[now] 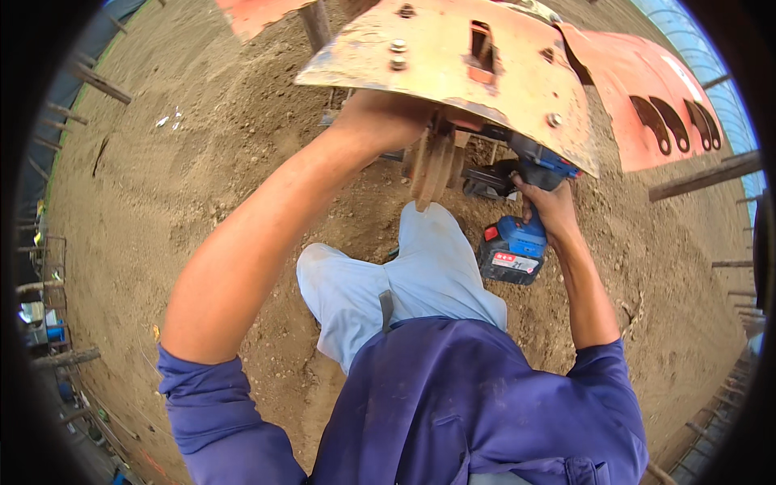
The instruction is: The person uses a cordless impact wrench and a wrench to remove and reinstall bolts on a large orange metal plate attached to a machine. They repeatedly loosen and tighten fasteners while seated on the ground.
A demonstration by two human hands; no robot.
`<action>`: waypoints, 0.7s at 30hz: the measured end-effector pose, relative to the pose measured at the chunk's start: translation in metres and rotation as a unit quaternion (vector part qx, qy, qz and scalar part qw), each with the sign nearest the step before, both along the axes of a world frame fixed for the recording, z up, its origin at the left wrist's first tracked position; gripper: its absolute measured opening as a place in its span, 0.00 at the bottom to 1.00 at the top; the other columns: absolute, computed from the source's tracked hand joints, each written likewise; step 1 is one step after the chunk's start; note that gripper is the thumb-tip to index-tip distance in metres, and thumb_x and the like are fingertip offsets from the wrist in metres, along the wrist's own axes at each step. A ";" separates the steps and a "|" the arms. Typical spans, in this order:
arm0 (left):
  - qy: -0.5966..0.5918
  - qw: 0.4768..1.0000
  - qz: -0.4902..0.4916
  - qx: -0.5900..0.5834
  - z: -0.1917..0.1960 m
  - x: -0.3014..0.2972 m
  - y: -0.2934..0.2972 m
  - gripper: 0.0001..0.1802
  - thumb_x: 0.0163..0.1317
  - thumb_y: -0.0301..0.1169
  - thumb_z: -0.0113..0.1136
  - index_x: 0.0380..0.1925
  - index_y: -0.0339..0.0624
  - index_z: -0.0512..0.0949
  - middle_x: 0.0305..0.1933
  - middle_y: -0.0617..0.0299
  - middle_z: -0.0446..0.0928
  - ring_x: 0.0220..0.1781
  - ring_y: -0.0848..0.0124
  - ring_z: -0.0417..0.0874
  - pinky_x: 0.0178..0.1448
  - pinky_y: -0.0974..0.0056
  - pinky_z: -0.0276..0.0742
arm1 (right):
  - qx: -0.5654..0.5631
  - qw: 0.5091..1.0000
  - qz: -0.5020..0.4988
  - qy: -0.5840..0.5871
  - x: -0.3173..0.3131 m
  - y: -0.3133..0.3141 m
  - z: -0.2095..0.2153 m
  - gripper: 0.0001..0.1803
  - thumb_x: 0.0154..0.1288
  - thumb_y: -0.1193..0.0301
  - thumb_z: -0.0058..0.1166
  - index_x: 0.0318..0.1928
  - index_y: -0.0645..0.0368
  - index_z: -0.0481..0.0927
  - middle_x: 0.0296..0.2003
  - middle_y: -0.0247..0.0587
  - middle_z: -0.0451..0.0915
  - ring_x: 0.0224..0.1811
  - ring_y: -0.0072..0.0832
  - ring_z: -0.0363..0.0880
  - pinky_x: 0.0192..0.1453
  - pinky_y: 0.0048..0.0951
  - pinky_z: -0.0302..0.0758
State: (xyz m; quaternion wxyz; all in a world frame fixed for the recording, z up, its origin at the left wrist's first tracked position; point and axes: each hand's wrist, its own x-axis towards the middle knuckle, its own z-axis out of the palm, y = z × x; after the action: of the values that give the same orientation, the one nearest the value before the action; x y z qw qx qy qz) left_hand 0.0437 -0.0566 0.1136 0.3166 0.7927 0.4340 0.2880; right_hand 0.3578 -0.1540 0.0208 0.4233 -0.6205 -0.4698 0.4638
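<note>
My right hand (554,207) is closed round the grip of a blue cordless power tool (525,234), whose black battery pack (509,263) hangs below. The tool's head lies partly under a scuffed orange-yellow metal guard (453,61) with bolts and a slot. My left hand (386,121) reaches beneath the guard's near left edge; its fingers are hidden there. Between my hands, below the guard, a soil-coated metal wheel or pulley (435,166) stands just ahead of my knees. What the tool's nose touches is covered by the guard.
On an orange panel (622,89) at the right lie several dark curved blades (669,123). A wooden post (703,176) juts in from the right. Loose brown soil (202,145) spreads around me. Blue sheeting (687,36) edges the upper right, and posts stand along the left.
</note>
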 end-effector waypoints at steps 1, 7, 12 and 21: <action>0.082 0.996 0.008 0.038 -0.001 0.001 -0.002 0.25 0.68 0.25 0.68 0.65 0.39 0.81 0.52 0.56 0.89 0.51 0.71 0.90 0.51 0.63 0.89 | 0.006 1.000 -0.003 0.000 -0.001 0.001 -0.001 0.11 0.67 0.75 0.74 0.42 0.64 0.83 0.26 0.31 0.80 0.17 0.18 0.73 0.18 0.24 0.69; -0.030 0.984 0.059 -0.168 0.012 0.002 -0.019 0.18 0.63 0.18 0.71 0.54 0.34 0.84 0.50 0.53 0.89 0.49 0.66 0.92 0.50 0.62 0.90 | 0.008 1.000 0.002 -0.003 0.000 0.002 -0.003 0.09 0.68 0.74 0.73 0.38 0.61 0.83 0.20 0.29 0.78 0.15 0.20 0.73 0.18 0.25 0.68; -0.134 0.966 0.072 -0.208 0.020 0.008 -0.024 0.19 0.62 0.17 0.73 0.54 0.30 0.82 0.47 0.51 0.89 0.48 0.64 0.93 0.51 0.60 0.92 | 0.014 1.000 -0.017 -0.003 -0.002 -0.005 0.001 0.07 0.66 0.75 0.71 0.39 0.62 0.85 0.20 0.30 0.78 0.15 0.19 0.74 0.18 0.25 0.68; -0.135 0.970 0.098 -0.178 0.026 0.020 -0.030 0.18 0.67 0.31 0.76 0.54 0.37 0.85 0.41 0.61 0.87 0.40 0.74 0.88 0.45 0.66 0.84 | 0.017 1.000 -0.009 0.023 -0.005 -0.007 0.009 0.08 0.66 0.74 0.73 0.41 0.62 0.85 0.24 0.32 0.80 0.15 0.19 0.73 0.18 0.26 0.68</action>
State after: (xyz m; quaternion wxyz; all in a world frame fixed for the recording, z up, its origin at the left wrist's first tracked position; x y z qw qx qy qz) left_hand 0.0641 -0.0867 0.1393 0.4783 0.6315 0.5067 0.3400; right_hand 0.3524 -0.1610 0.0299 0.4488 -0.6065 -0.4619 0.4663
